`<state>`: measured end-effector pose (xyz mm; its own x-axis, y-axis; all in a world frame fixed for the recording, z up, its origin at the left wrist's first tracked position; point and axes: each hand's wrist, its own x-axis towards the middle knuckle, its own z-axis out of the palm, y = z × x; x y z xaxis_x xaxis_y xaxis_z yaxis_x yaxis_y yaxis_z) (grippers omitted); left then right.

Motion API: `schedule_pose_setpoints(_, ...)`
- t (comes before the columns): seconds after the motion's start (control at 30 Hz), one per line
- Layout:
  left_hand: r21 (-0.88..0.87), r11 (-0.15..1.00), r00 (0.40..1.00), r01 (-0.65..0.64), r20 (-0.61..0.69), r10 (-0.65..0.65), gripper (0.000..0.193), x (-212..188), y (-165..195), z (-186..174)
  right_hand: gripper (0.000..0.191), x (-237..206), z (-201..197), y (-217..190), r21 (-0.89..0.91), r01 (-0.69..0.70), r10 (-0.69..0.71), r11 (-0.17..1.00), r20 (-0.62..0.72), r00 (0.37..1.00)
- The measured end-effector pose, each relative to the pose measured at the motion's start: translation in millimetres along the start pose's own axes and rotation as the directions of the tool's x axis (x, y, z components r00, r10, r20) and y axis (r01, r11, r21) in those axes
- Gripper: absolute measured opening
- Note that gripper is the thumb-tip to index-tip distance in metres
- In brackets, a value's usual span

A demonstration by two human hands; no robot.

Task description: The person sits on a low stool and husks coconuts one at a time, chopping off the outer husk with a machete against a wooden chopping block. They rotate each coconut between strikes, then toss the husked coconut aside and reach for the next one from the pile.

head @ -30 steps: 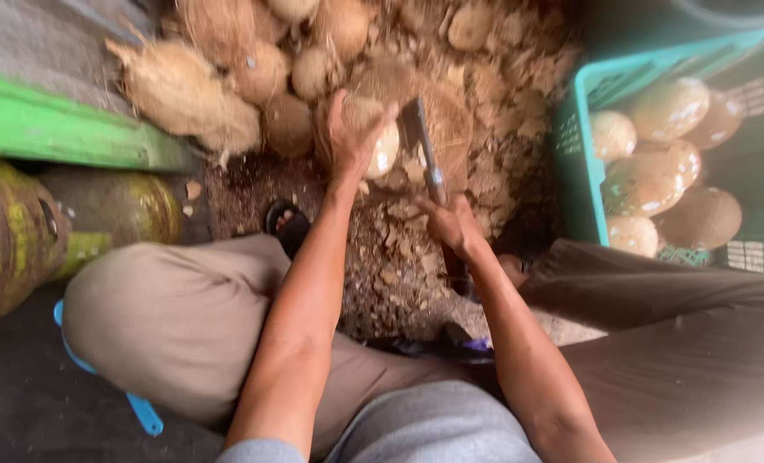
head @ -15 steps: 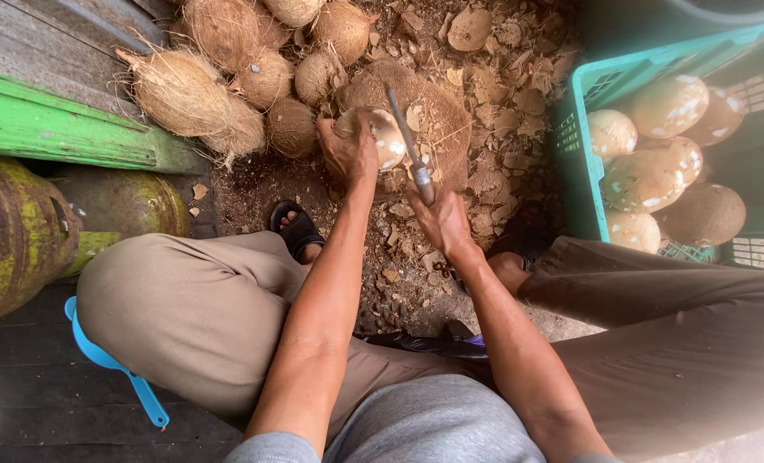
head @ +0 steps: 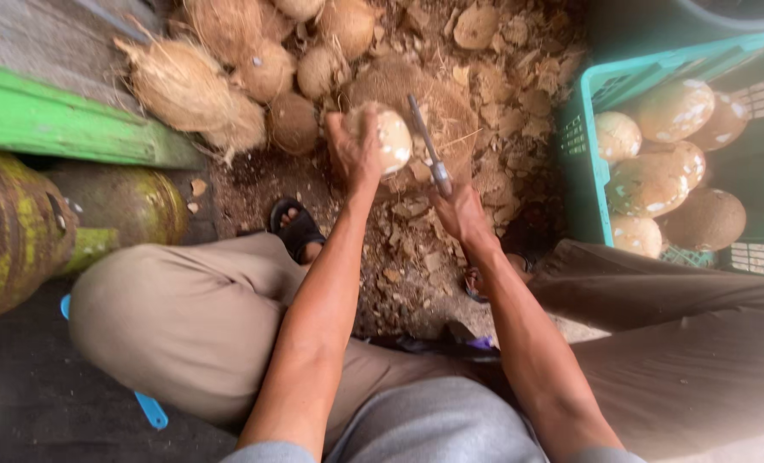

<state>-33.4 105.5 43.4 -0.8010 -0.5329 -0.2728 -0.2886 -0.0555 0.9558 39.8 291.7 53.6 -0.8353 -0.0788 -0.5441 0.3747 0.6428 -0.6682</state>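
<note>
A: What is the left hand [head: 353, 153] gripping?
B: It is clutching a partly peeled coconut [head: 388, 137], pale side showing just right of the fingers, over a husk-strewn stump [head: 437, 107].
A: And the right hand [head: 461, 212]?
B: It is closing round the handle of a blade [head: 425, 141], which is pointing up from the grip and lying just beside the coconut.
A: Around them?
B: Husked brown coconuts [head: 227, 77] are lying left of the left hand. A teal crate [head: 583, 146] is sitting well right of the right hand, holding peeled coconuts [head: 661, 163].
</note>
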Motion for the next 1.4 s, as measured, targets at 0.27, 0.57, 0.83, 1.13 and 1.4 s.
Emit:
schedule_pose_setpoints(0.27, 0.007, 0.907, 0.867, 0.422, -0.294, -0.401, 0.069, -3, 17, 13, 0.046, -10, -6, 11, 0.088, -0.042, 0.043, 0.995, -0.003, 0.999)
schedule_pose_setpoints(0.57, 0.335, 0.939, 0.991, 0.077, -0.132, -0.034, 0.050, 19, 17, 3, 0.037, -8, -1, 5, 0.157, 0.128, -0.120, 0.979, -0.058, 0.991)
schedule_pose_setpoints(0.83, 0.268, 0.946, 0.975, -0.184, -0.071, 0.210, 0.038, 36, -12, 4, 0.039, -19, 3, -5, 0.151, 0.088, -0.092, 0.985, 0.019, 0.996)
schedule_pose_setpoints(1.13, 0.436, 0.879, 0.981, -0.192, 0.049, 0.190, 0.031, 40, -10, 6, 0.049, -16, -7, -36, 0.333, 0.251, -0.228, 0.909, -0.105, 0.968)
schedule_pose_setpoints(1.4, 0.495, 0.848, 0.978, -0.189, 0.018, 0.207, 0.033, 42, -11, 6, 0.042, -16, -5, -32, 0.367, 0.433, -0.365, 0.823, -0.242, 0.899)
